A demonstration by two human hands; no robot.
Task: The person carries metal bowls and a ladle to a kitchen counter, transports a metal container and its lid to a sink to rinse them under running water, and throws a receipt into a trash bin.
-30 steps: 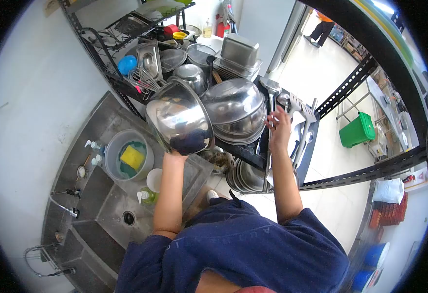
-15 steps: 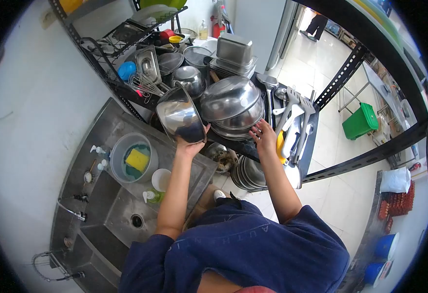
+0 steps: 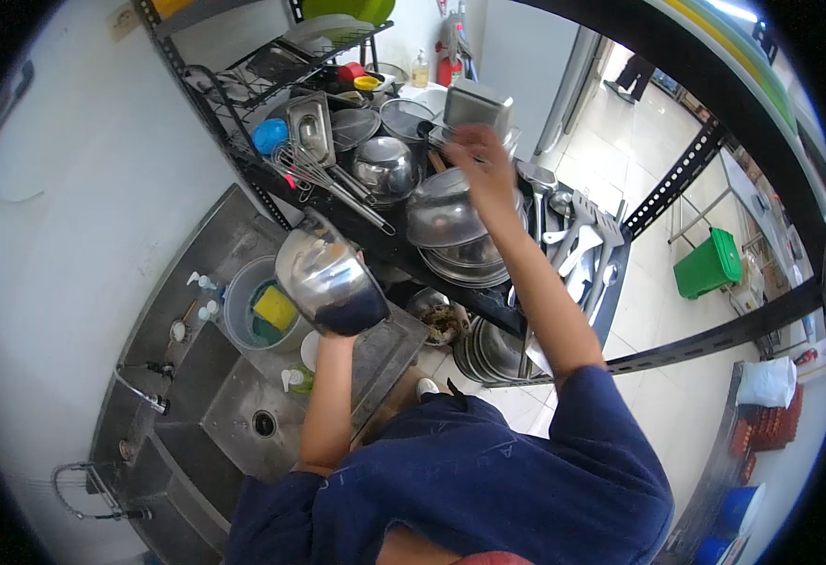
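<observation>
A shiny steel mixing bowl is tilted on its side above the sink's drainboard, its base toward me. My left hand grips it from below, most of the fingers hidden behind the metal. My right hand is raised over the stacked steel bowls on the black shelf, near an upturned rectangular steel pan. Slightly blurred, its fingers reach leftward, apart, with nothing visible in them. Left of the stack stand a steel pot and a whisk.
A grey bucket with a yellow sponge stands by the steel sink. Spatulas and ladles lie at the shelf's right end. More bowls sit underneath. A black metal post rises at right.
My left hand has brought the mixing bowl left and toward me, off the shelf's edge. My right hand has left the stack's side and risen above it, farther away.
</observation>
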